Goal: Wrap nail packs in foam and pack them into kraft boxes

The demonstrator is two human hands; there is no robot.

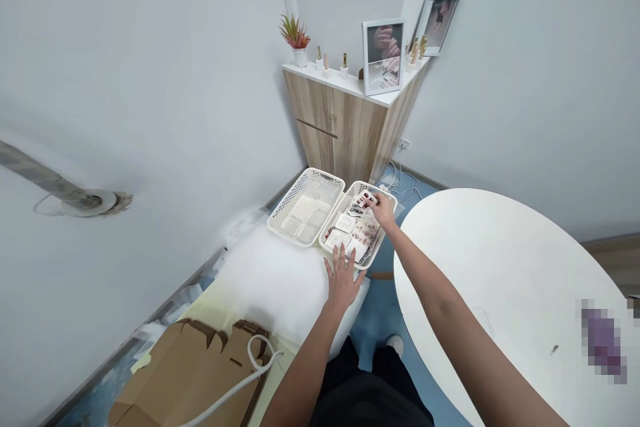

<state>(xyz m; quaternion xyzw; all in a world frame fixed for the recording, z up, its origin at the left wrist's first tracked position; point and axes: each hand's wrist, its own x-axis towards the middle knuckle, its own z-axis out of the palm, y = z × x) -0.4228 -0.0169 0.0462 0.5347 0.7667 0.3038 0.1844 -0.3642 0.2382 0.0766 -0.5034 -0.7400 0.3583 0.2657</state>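
Observation:
My right hand (383,209) reaches into the far end of a white plastic basket (367,261). Its fingers pinch the edge of a small white card with dark red pieces (363,199), which look like false nails. My left hand (343,281) lies open with fingers spread at the basket's near rim. Inside the basket are white cards (345,223) and clear packs of pinkish and red nail-like pieces (365,231). A second white basket (285,230) stands just to the left, with clear plastic packs (301,221) in it.
Both baskets rest on a white-covered surface (270,273). Flattened cardboard boxes (195,373) and a white cable (225,397) lie at lower left. A round white table (465,247) stands right. Behind, a wooden cabinet (345,120) bears a framed picture (384,57), bottles and a potted plant (299,43).

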